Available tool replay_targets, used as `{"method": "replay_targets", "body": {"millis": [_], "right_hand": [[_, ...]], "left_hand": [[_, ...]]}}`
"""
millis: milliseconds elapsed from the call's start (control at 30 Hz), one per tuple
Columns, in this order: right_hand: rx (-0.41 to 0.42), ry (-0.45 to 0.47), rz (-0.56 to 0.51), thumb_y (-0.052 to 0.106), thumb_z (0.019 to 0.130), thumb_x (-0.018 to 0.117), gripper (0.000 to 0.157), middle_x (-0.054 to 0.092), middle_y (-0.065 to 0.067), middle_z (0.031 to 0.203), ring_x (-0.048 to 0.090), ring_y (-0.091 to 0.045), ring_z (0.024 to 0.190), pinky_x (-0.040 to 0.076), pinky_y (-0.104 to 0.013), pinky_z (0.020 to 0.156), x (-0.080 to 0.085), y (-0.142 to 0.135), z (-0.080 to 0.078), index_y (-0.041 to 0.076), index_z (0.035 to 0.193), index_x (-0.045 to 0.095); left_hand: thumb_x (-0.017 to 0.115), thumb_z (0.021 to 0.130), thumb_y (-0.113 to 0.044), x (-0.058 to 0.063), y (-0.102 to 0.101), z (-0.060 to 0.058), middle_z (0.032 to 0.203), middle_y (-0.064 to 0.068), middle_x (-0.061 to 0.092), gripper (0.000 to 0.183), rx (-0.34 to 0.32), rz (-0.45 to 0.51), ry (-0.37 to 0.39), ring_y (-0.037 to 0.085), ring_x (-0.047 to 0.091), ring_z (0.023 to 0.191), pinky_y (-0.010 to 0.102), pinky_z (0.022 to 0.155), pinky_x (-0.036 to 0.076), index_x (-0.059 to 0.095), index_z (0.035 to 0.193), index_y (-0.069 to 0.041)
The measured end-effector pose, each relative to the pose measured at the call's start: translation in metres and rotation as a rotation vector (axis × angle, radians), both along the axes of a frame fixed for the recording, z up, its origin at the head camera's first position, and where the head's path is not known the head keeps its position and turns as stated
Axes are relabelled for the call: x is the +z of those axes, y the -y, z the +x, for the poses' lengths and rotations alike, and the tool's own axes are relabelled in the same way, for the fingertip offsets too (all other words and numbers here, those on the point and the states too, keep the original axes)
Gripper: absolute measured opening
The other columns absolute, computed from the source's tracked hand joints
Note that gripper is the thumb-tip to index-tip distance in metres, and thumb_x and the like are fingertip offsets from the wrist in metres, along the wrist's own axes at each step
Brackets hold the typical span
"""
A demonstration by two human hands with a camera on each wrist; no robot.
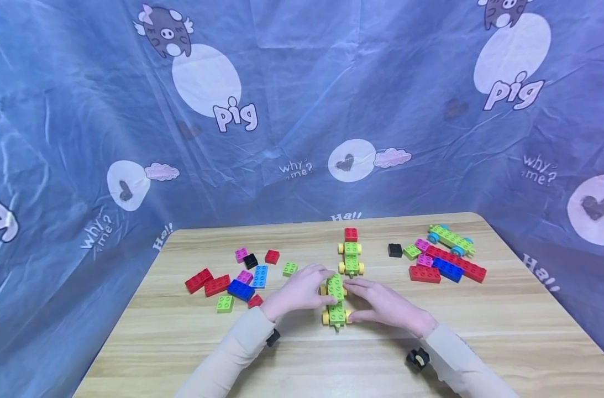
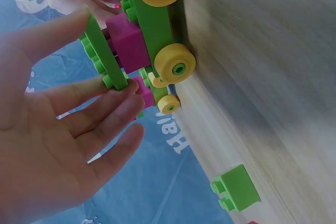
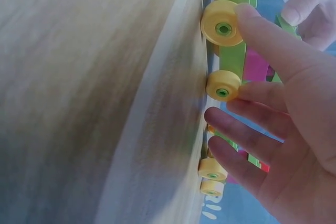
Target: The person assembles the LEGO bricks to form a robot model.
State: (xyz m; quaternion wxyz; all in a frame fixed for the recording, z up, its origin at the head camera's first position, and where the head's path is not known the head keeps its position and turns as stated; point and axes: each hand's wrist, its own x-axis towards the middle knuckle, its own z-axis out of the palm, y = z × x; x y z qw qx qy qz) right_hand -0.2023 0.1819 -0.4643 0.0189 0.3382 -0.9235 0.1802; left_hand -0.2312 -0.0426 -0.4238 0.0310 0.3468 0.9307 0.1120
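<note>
On table (image 1: 182, 342), car (image 1: 337, 297) end-on; hitch (image 1: 337, 327) nearest

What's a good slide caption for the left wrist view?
A left hand pinches a green plate over a magenta block on a yellow-wheeled green base.

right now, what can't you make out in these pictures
Head view: the magenta plastic block beneath the flat green studded plastic plate, which covers it.
Head view: most of the black object under the beige left sleeve, which hides it.
Left wrist view: a red plastic piece, nearly all beyond the bottom edge.
Right wrist view: much of the plate, hidden by the right hand.
</note>
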Motion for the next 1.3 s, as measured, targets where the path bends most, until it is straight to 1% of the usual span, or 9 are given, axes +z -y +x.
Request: {"method": "replay_targets", "body": {"millis": [100, 167, 300, 467, 633, 1000, 1300], "right_hand": [[0.006, -0.012, 0.002, 0.052, 0.078, 0.066, 0.075, 0.05, -0.013, 0.139, 0.049, -0.03, 0.127, 0.043, -0.043, 0.105, -0.0009, 0.0007, 0.0002, 0.005, 0.134, 0.05], [0.019, -0.021, 0.003, 0.052, 0.078, 0.066, 0.075, 0.051, -0.013, 0.138, 0.05, -0.03, 0.126, 0.043, -0.043, 0.104, -0.0022, 0.0011, 0.0005, 0.005, 0.133, 0.05], [0.03, -0.025, 0.006, 0.052, 0.077, 0.066, 0.076, 0.051, -0.013, 0.139, 0.051, -0.028, 0.126, 0.044, -0.042, 0.104, -0.0045, 0.0015, 0.0003, 0.005, 0.134, 0.049], [0.02, -0.015, 0.008, 0.052, 0.078, 0.066, 0.076, 0.05, -0.012, 0.139, 0.05, -0.028, 0.127, 0.043, -0.042, 0.105, -0.0043, 0.0014, -0.0005, 0.005, 0.135, 0.049], [0.014, -0.012, 0.012, 0.052, 0.077, 0.067, 0.076, 0.05, -0.012, 0.139, 0.05, -0.028, 0.127, 0.043, -0.042, 0.104, -0.0019, 0.0014, -0.0001, 0.005, 0.135, 0.049], [0.009, -0.015, 0.011, 0.052, 0.077, 0.067, 0.074, 0.051, -0.011, 0.139, 0.05, -0.027, 0.127, 0.044, -0.041, 0.104, -0.002, -0.0001, -0.0011, 0.006, 0.134, 0.051], [0.013, -0.012, 0.011, 0.052, 0.078, 0.066, 0.074, 0.05, -0.012, 0.14, 0.049, -0.029, 0.128, 0.043, -0.043, 0.105, -0.0018, 0.0001, -0.0028, 0.006, 0.133, 0.051]], "left_hand": [[0.066, 0.081, -0.048, -0.0013, 0.0008, 0.0017, 0.128, 0.004, 0.059, 0.066, 0.016, -0.008, -0.014, 0.019, 0.053, 0.119, 0.038, 0.099, 0.048, 0.051, 0.133, -0.01], [0.067, 0.081, -0.047, -0.0021, 0.0017, 0.0032, 0.128, 0.005, 0.059, 0.066, 0.016, -0.014, -0.025, 0.02, 0.053, 0.119, 0.039, 0.099, 0.048, 0.051, 0.133, -0.009], [0.068, 0.08, -0.046, -0.0039, 0.0031, 0.0043, 0.127, 0.004, 0.059, 0.067, 0.007, 0.002, -0.028, 0.02, 0.053, 0.119, 0.039, 0.098, 0.049, 0.051, 0.133, -0.01], [0.069, 0.079, -0.047, -0.0059, 0.002, 0.0026, 0.126, 0.003, 0.059, 0.066, 0.002, 0.014, -0.045, 0.019, 0.054, 0.117, 0.037, 0.097, 0.049, 0.053, 0.132, -0.01], [0.07, 0.077, -0.048, -0.0053, -0.0007, 0.0014, 0.125, 0.003, 0.06, 0.065, -0.001, -0.012, -0.069, 0.018, 0.054, 0.116, 0.035, 0.097, 0.049, 0.055, 0.13, -0.012], [0.071, 0.077, -0.047, -0.0057, -0.001, 0.0005, 0.12, 0.002, 0.061, 0.065, 0.001, 0.024, -0.055, 0.016, 0.055, 0.111, 0.031, 0.092, 0.051, 0.055, 0.129, -0.012], [0.071, 0.076, -0.048, -0.0075, 0.0008, -0.0006, 0.121, 0.001, 0.061, 0.067, -0.003, 0.054, -0.052, 0.016, 0.055, 0.113, 0.032, 0.097, 0.049, 0.054, 0.13, -0.011]]}}
